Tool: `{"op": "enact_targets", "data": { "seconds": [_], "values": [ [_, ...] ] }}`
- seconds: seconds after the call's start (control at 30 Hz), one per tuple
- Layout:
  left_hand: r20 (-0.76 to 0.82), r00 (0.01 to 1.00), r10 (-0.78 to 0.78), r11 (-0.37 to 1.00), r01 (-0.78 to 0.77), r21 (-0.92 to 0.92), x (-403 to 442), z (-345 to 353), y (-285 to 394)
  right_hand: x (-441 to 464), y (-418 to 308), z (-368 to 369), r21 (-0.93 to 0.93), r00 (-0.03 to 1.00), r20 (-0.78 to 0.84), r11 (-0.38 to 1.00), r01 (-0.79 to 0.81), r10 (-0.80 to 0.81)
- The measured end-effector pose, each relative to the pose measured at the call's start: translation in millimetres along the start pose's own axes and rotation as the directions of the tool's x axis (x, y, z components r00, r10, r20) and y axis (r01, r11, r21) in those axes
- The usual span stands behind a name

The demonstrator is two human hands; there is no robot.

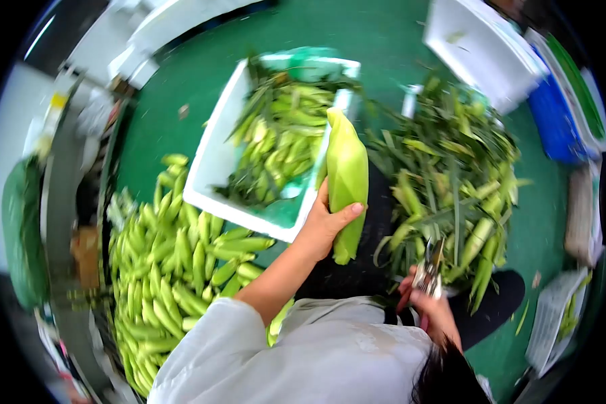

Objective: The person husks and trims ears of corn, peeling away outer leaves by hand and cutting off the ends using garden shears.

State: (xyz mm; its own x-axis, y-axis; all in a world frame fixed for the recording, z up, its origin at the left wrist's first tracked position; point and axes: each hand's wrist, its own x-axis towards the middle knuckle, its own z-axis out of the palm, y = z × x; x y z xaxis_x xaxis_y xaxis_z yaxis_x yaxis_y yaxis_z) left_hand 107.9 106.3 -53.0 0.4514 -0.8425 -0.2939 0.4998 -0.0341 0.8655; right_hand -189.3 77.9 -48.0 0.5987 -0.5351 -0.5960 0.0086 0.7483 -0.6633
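My left hand (322, 225) is wrapped round the lower part of an ear of corn (348, 168) in its pale green husk, held upright in front of me. Low on the right, my right hand (434, 311) grips pruning shears (429, 273) with reddish handles, blades pointing away from me. Just beyond the shears lies a heap of corn leaves and husks (451, 175). Left of the held ear, a white foam box (215, 141) contains several green ears and loose leaves. A large pile of husked-on ears (161, 283) covers the floor at my left.
Another white foam box (478, 47) stands at the back right, near a blue crate (555, 101). A white plastic basket (552, 323) sits at the right edge. Shelving (81, 202) with a green sack (25, 232) lines the left. The floor (377, 34) is green.
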Motion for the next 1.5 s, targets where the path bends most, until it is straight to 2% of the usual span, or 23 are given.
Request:
{"op": "enact_targets", "data": {
  "seconds": [0.07,0.2,0.27,0.37,0.4,0.47,0.5,0.53,0.57,0.6,0.63,0.67,0.73,0.8,0.83,0.87,0.9,1.0,1.1,1.2,1.3,1.43,1.5],
  "values": [
    [-0.289,0.924,0.250,0.937,-0.156,0.313,-22,-58,8,-3,26,-7,0.018,0.977,0.206,0.998,-0.067,0.062],
    [-0.802,0.593,-0.073,0.986,0.162,0.030,-129,-245,54,-16,31,-14,-0.036,0.975,0.180,0.992,-0.123,0.128],
    [-0.957,0.286,-0.057,0.998,0.052,-0.044,-218,-390,43,-17,11,-5,-0.060,0.975,0.163,0.988,-0.143,0.152],
    [-0.941,-0.336,0.020,1.000,-0.007,0.024,-370,-526,66,3,14,-25,-0.032,0.983,0.143,0.993,-0.111,0.114],
    [-0.891,-0.448,-0.078,0.964,-0.260,0.046,-371,-476,104,7,12,-28,-0.013,0.983,0.132,0.991,-0.129,0.130],
    [-0.846,-0.533,0.023,0.779,-0.520,0.350,-371,-472,129,9,7,-35,0.076,0.973,0.154,0.980,-0.186,0.173],
    [-0.835,-0.540,0.104,0.787,-0.469,0.401,-340,-461,134,10,5,-36,0.069,0.973,0.127,0.977,-0.201,0.191],
    [-0.823,-0.537,0.184,0.787,-0.421,0.450,-296,-459,139,12,3,-36,0.064,0.974,0.099,0.975,-0.212,0.205],
    [-0.932,-0.254,0.256,0.888,-0.320,0.331,-259,-486,135,12,0,-33,0.076,0.976,0.039,0.973,-0.218,0.216],
    [-0.850,0.001,0.527,0.730,-0.513,0.452,-198,-515,104,14,-2,-22,0.070,0.979,-0.001,0.977,-0.203,0.204],
    [-0.715,0.343,0.609,0.793,-0.247,0.557,-118,-495,97,14,-4,-18,0.078,0.977,-0.027,0.975,-0.208,0.211],
    [-0.724,0.516,0.457,0.877,-0.130,0.462,-34,-377,112,15,-5,-15,0.090,0.975,-0.051,0.973,-0.212,0.217],
    [-0.434,0.872,0.226,0.930,-0.061,0.362,93,-315,54,15,-1,-7,0.122,0.988,0.041,0.981,-0.151,0.147],
    [-0.450,0.892,-0.031,0.915,0.207,0.347,208,-271,-31,5,-12,16,0.108,0.987,-0.070,0.985,-0.136,0.144],
    [-0.449,0.886,-0.115,0.747,0.375,0.549,262,-270,-86,1,-9,19,0.072,0.993,-0.093,0.995,-0.072,0.079],
    [-0.548,0.797,-0.254,0.661,0.556,0.503,290,-242,-112,0,-10,17,0.073,0.993,-0.090,0.995,-0.075,0.081],
    [-0.516,0.766,-0.385,0.797,0.557,0.233,330,-241,-171,-4,-7,13,0.092,0.990,-0.105,0.993,-0.080,0.090],
    [-0.423,0.887,-0.185,0.800,0.386,0.460,402,-254,-263,-17,-3,13,0.166,0.973,-0.217,0.985,-0.044,0.080],
    [-0.370,0.914,-0.166,0.924,0.275,0.266,327,-198,-148,-19,-7,16,0.227,0.973,-0.229,0.974,0.011,0.042],
    [-0.222,0.792,-0.568,0.791,0.601,0.119,269,-191,-60,-10,13,-20,0.287,0.980,-0.161,0.956,-0.065,0.115],
    [-0.285,0.768,-0.573,0.734,0.636,0.238,164,-152,12,5,1,-13,0.215,0.994,-0.082,0.975,-0.057,0.077],
    [-0.348,0.920,-0.180,0.868,0.315,0.384,26,-81,42,6,-23,8,0.110,0.999,0.017,0.994,0.025,-0.027],
    [-0.197,0.980,-0.012,0.875,0.106,0.473,-17,-32,43,7,-32,9,0.080,0.993,0.038,0.990,0.112,-0.116]
  ]
}}
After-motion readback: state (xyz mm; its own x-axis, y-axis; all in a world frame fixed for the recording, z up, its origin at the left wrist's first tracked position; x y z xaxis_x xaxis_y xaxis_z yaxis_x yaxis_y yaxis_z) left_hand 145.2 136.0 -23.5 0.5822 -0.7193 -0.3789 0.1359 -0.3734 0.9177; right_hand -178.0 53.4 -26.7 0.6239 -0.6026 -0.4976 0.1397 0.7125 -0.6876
